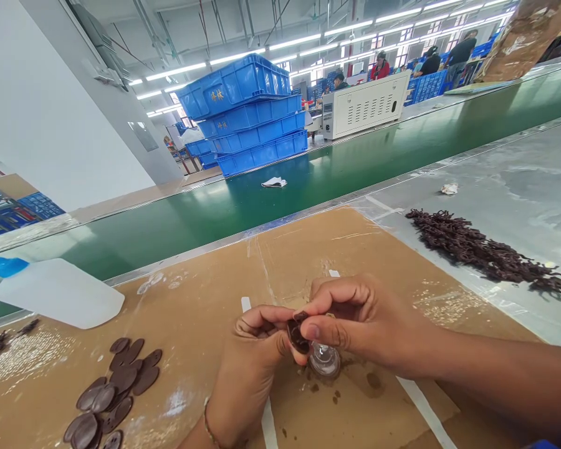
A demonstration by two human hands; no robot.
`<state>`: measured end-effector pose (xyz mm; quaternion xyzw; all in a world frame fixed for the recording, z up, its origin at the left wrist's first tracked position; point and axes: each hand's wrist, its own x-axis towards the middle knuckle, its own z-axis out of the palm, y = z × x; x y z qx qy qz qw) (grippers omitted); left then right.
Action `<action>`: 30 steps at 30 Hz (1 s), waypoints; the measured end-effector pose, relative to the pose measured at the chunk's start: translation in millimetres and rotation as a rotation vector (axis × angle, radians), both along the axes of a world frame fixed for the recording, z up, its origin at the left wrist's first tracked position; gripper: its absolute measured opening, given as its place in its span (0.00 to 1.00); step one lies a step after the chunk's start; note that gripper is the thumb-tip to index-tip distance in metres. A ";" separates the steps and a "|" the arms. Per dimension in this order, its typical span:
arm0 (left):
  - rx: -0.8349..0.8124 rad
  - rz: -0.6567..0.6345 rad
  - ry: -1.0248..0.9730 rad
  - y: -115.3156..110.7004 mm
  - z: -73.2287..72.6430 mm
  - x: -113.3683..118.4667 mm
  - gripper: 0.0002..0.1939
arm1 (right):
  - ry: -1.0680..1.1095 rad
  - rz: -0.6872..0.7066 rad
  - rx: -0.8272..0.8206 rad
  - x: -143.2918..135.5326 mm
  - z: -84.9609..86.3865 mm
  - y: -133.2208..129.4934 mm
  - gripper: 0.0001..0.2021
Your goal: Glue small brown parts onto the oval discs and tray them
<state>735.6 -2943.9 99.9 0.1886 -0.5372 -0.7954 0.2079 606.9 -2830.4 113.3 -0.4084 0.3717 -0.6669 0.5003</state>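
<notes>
My left hand (258, 352) grips a small dark brown oval piece (297, 337) between thumb and fingers, over the middle of the work surface. At its upper edge my right hand (355, 315) pinches with thumb and forefinger; a dark bit shows there, partly hidden by the fingertips. Just beneath the hands stands a small clear round container (325, 362), partly covered by my right hand. A loose pile of flat dark brown ovals (124, 377) lies left of my left hand. Off to the right, a heap of dark brown twisted strands (477, 246) rests on the grey tabletop.
A white squeeze bottle (58, 293) with a blue cap lies at the left. Brown board (206, 284) covers the work surface. Beyond it runs a green conveyor belt (187, 218) carrying a white scrap (274, 182). Stacked blue crates (257, 118) and a beige metal box (367, 106) stand behind; people work farther back.
</notes>
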 end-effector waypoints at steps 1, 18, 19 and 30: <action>0.000 0.006 0.000 0.4 0.5 0.0 0.06 | -0.002 0.000 -0.002 -0.1 0.0 0.0 0.06; 0.007 0.096 -0.048 3.3 5.5 -3.2 0.10 | -0.001 -0.004 -0.024 -0.8 -1.0 -2.4 0.05; 0.010 0.097 -0.049 3.5 6.1 -3.4 0.10 | 0.002 -0.004 -0.025 -0.8 -1.2 -2.4 0.05; 0.011 0.053 -0.050 1.8 5.5 -0.5 0.09 | 0.010 -0.007 -0.021 -0.5 -3.3 -2.8 0.06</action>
